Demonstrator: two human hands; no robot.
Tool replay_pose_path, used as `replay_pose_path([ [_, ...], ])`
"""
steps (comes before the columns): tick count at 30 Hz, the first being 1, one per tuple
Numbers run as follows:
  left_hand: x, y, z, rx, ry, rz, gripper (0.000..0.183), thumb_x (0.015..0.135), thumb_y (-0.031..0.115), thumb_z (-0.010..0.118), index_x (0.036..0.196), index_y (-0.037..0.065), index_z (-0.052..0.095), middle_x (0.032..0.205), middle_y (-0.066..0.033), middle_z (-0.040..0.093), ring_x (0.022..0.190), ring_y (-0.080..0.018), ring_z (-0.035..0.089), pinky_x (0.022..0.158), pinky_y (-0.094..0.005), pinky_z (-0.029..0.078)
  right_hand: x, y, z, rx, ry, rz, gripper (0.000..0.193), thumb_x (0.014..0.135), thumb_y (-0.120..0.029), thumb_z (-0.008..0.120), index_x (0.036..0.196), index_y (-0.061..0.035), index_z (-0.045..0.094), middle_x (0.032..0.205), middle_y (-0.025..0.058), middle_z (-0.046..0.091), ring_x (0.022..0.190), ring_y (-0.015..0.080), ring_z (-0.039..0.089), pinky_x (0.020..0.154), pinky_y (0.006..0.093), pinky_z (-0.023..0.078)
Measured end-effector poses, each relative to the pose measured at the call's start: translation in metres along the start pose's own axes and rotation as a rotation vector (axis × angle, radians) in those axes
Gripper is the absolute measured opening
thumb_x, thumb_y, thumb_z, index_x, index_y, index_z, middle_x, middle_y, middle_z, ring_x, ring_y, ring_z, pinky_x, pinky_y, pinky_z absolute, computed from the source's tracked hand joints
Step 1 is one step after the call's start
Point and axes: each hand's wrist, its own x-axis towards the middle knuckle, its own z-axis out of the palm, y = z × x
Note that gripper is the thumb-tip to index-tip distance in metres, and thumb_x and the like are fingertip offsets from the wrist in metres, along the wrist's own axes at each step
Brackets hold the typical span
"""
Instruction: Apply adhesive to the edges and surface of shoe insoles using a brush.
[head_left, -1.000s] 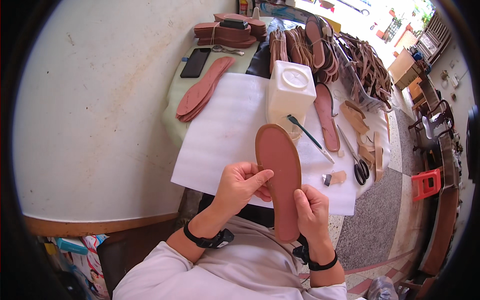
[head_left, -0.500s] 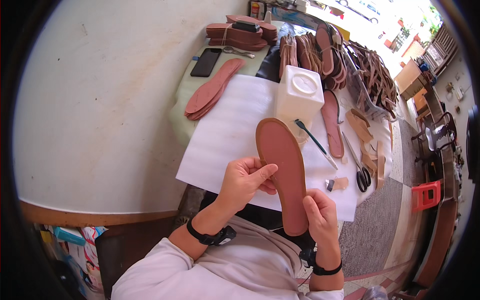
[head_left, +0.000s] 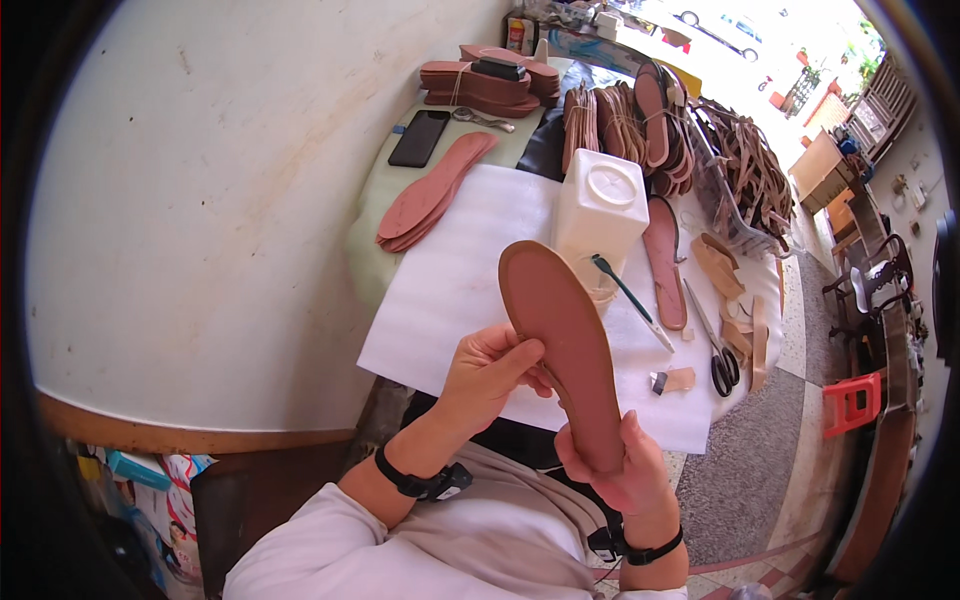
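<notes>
Both hands hold one reddish-brown shoe insole (head_left: 562, 330) with a lighter tan rim, raised above the near edge of the table. My left hand (head_left: 492, 372) pinches its left edge about halfway along, thumb on top. At the narrow heel end, my right hand (head_left: 622, 462) cups the insole from below and the right, its thumb by the right edge. Just behind the insole stands a white square plastic container (head_left: 600, 205) with a round mark on top. A green-handled brush (head_left: 632, 300) leans against it.
White sheeting (head_left: 440, 290) covers the table. Left lie stacked insoles (head_left: 430, 195) and a phone (head_left: 419, 138). Scissors (head_left: 722, 365), a single insole (head_left: 663, 260) and tan strips (head_left: 718, 262) lie right. Bundled insoles (head_left: 620, 120) and a bin of straps (head_left: 745, 165) stand behind. A wall (head_left: 200, 220) borders the left.
The insole has tilted, its toe end shifting slightly left. My right hand has moved down and left around the heel, its palm turning upward. The left hand keeps its pinch.
</notes>
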Motion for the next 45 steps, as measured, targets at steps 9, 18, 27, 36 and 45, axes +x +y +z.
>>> replay_pose_path([
  [9, -0.002, 0.060, -0.021, 0.475, 0.109, -0.006, 0.049, 0.097, 0.003, 0.070, 0.141, -0.005, 0.052, 0.116, -0.0174, 0.073, 0.100, -0.0194, 0.072, 0.084, -0.0327, 0.060, -0.043, -0.085, -0.013, -0.968, 0.697, -0.443, 0.063, 0.105, -0.055, 0.050, 0.137, -0.0011, 0.057, 0.084, -0.0023, 0.054, 0.061, 0.0041, 0.039, 0.054, 0.0210, 0.028],
  [18, 0.038, 0.117, -0.125, 1.496, 0.639, 0.368, 0.056, 0.091, 0.023, 0.078, 0.134, -0.008, 0.058, 0.132, -0.0195, 0.066, 0.118, -0.0261, 0.065, 0.093, -0.0377, 0.055, 0.041, -0.148, -0.115, -1.498, 0.995, -0.262, 0.050, 0.101, -0.038, 0.061, 0.131, 0.0013, 0.060, 0.104, 0.0196, 0.071, 0.093, 0.0284, 0.068, 0.085, 0.0370, 0.052],
  [27, 0.075, 0.106, -0.182, 1.742, 0.583, 0.471, 0.070, 0.089, 0.038, 0.079, 0.134, -0.011, 0.058, 0.132, -0.0300, 0.063, 0.125, -0.0426, 0.058, 0.107, -0.0462, 0.047, 0.109, -0.124, -0.126, -1.823, 1.040, -0.229, 0.055, 0.092, -0.039, 0.071, 0.123, 0.0041, 0.058, 0.113, 0.0327, 0.067, 0.111, 0.0484, 0.064, 0.098, 0.0515, 0.049],
  [36, 0.080, 0.119, -0.148, 1.684, 0.644, 0.360, 0.059, 0.083, 0.032, 0.083, 0.126, -0.006, 0.068, 0.119, -0.0260, 0.070, 0.116, -0.0412, 0.063, 0.101, -0.0460, 0.050, 0.104, -0.132, -0.088, -1.926, 1.036, -0.015, 0.060, 0.089, -0.049, 0.072, 0.121, 0.0020, 0.063, 0.122, 0.0272, 0.064, 0.116, 0.0427, 0.062, 0.099, 0.0486, 0.050],
  [45, 0.082, 0.109, -0.157, 1.658, 0.664, 0.689, 0.044, 0.090, 0.030, 0.078, 0.117, -0.004, 0.073, 0.115, -0.0219, 0.073, 0.109, -0.0383, 0.068, 0.095, -0.0438, 0.053, 0.054, -0.127, -0.075, -1.695, 0.944, -0.341, 0.043, 0.095, -0.035, 0.071, 0.113, 0.0033, 0.070, 0.111, 0.0181, 0.064, 0.094, 0.0298, 0.065, 0.084, 0.0399, 0.052],
])
